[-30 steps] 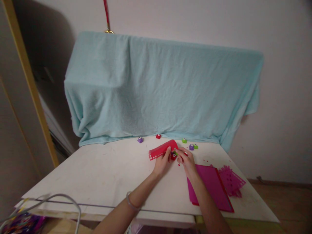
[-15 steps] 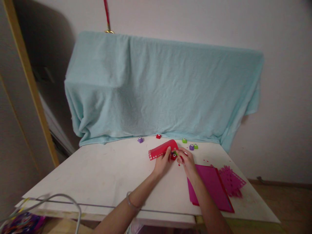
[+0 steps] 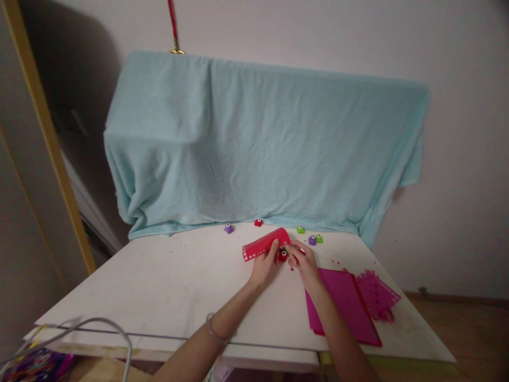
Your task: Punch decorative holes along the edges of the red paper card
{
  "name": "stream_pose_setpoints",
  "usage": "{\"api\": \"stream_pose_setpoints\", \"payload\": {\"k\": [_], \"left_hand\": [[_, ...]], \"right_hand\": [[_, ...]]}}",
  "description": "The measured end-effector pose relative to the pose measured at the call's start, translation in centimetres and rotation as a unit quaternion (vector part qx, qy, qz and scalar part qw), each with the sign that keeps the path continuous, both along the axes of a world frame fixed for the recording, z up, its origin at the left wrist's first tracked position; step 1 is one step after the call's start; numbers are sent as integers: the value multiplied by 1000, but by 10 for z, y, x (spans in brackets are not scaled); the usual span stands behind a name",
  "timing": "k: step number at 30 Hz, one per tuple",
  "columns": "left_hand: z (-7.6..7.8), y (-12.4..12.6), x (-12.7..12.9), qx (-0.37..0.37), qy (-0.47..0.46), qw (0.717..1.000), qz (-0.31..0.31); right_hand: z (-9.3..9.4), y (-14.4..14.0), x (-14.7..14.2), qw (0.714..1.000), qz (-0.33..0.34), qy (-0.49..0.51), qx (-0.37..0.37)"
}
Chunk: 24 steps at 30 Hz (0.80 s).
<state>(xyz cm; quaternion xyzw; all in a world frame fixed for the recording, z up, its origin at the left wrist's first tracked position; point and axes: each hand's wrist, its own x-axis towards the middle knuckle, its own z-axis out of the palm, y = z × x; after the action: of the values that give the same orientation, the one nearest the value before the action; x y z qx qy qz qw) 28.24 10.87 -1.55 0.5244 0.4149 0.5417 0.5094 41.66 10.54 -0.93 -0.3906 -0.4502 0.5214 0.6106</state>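
On the white table (image 3: 159,286), my left hand (image 3: 265,265) pinches the near edge of a curled red paper sheet (image 3: 264,244) whose edge carries a row of punched holes. My right hand (image 3: 303,260) grips a small red craft punch (image 3: 283,255) set against that sheet, right beside my left fingers. Tiny red paper bits (image 3: 292,269) lie under my hands.
Small punches stand along the back: purple (image 3: 228,228), red (image 3: 258,222), green (image 3: 301,229), purple (image 3: 312,240), green (image 3: 319,239). A stack of magenta sheets (image 3: 345,307) and punched magenta scraps (image 3: 377,294) lie at right. A light blue towel (image 3: 262,143) drapes behind. A grey cable (image 3: 99,323) loops at lower left.
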Motion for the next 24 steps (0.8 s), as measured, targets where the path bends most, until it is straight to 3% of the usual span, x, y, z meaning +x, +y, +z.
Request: {"api": "stream_pose_setpoints", "payload": {"k": [9,24], "left_hand": [[-4,3,0,8,-10,1000,11],[5,-2,0,5,-22,1000,2]], "right_hand": [[-1,0,0,1000,1,-19,5],[-4,1,0,1000,-16,-18,6]]}}
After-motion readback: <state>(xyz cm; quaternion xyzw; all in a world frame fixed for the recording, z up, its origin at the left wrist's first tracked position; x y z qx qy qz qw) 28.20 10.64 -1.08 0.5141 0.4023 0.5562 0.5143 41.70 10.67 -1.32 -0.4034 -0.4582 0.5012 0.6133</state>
